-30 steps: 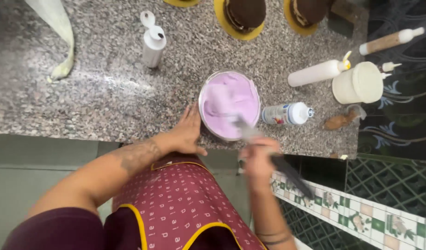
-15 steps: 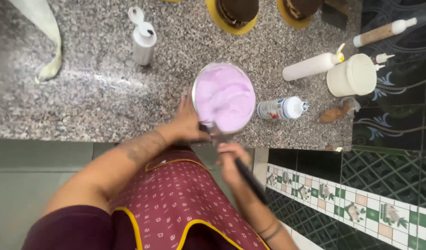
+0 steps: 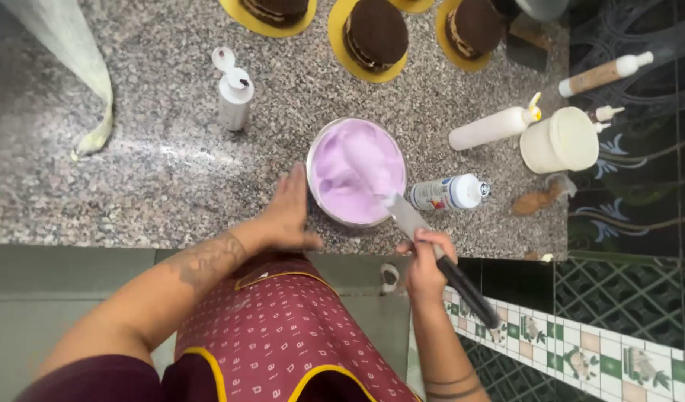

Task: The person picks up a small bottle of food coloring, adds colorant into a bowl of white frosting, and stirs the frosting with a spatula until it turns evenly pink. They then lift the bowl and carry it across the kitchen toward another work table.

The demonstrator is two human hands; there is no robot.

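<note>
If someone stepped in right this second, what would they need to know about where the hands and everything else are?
Left hand: open, palm against the near-left side of the bowl of purple cream on the granite counter.
Right hand: closed on the black-handled spatula, blade tip in the cream.
Nearby: a small bottle lying right of the bowl, a white squeeze bottle, a cream lidded tub, and three bare chocolate cakes on yellow boards at the far edge.
Done: cream looks evenly purple.
Left: no cake shows any purple cream.
</note>
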